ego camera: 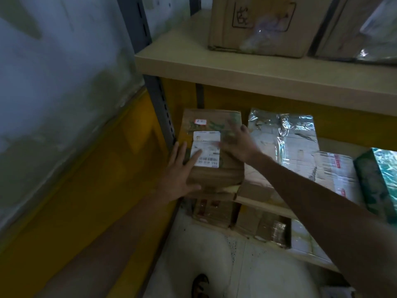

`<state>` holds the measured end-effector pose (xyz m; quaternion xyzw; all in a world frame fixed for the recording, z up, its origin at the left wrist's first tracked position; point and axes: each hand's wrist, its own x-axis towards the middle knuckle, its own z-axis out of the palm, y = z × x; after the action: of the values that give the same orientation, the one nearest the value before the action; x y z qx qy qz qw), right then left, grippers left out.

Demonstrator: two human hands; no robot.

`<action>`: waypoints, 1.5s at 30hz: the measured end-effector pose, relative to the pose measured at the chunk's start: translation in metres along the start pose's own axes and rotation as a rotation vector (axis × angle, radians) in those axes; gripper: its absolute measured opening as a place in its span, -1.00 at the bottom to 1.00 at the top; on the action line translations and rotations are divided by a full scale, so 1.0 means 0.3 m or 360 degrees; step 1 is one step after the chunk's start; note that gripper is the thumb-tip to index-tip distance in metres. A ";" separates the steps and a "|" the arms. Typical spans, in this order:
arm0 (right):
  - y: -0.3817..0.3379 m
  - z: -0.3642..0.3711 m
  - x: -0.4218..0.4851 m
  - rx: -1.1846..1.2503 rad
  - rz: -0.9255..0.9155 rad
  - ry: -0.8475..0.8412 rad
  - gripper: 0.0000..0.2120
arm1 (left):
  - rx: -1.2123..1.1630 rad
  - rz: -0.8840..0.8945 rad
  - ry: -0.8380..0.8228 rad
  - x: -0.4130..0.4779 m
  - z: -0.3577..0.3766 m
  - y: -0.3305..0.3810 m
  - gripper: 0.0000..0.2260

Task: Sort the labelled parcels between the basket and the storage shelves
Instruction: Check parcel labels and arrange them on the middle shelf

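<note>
A brown cardboard parcel (214,175) with a white shipping label (207,145) lies at the left end of the middle shelf (262,203), its front edge overhanging. My left hand (180,175) rests flat on its near left corner, fingers straight, fingertips on the label. My right hand (238,143) lies spread over the parcel's right side, fingers straight and blurred. No basket is in view.
Plastic-wrapped parcels (296,143) and a green wrapped box (378,179) sit to the right on the same shelf. A large carton (257,24) stands on the upper shelf (236,72). More parcels (214,211) lie on the lower shelf. A grey upright (159,100) and wall stand left.
</note>
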<state>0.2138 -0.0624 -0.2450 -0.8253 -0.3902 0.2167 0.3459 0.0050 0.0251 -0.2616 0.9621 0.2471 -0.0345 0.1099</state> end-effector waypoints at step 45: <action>0.422 -0.620 -0.423 0.0982 0.0227 0.0512 -0.55 | -0.1199 -0.0352 0.1271 0.107 -0.027 0.702 -0.37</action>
<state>0.3169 -0.2957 -0.2035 -0.7307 -0.1882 0.2153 0.6200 0.1349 -0.1378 -0.2167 0.7630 0.3643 0.4119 0.3397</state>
